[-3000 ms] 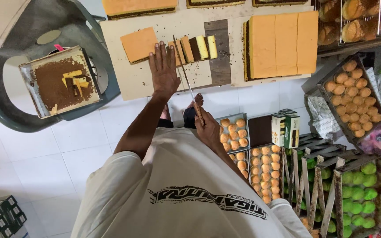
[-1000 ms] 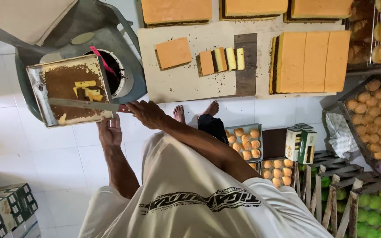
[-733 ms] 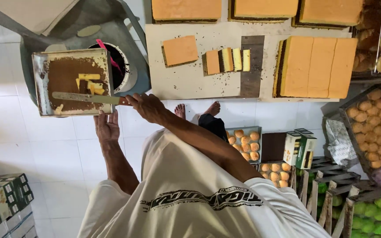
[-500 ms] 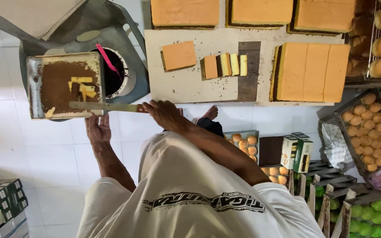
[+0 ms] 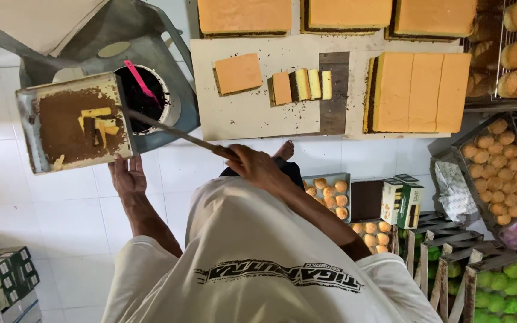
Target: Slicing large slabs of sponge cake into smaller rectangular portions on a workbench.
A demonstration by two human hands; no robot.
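My left hand grips the near edge of a metal tray lined with brown crumb-covered paper and a few yellow cake trimmings. My right hand is shut on the handle of a long thin knife, whose blade reaches out to the tray's right edge. Just behind the tray stands a round dark tub with a pink spatula in it. On the pale board lie a square orange cake piece and three narrow cut slices.
A large yellow cake slab lies on the board's right. More slabs line the far edge. Trays of small round buns stand right, boxed buns and green cakes below, stacked cartons at lower left, a grey stool behind the tray.
Three seconds ago both hands were near the board, the left flat on it. They have since moved left to the tray; in the last second the knife has drawn back off it to its right edge.
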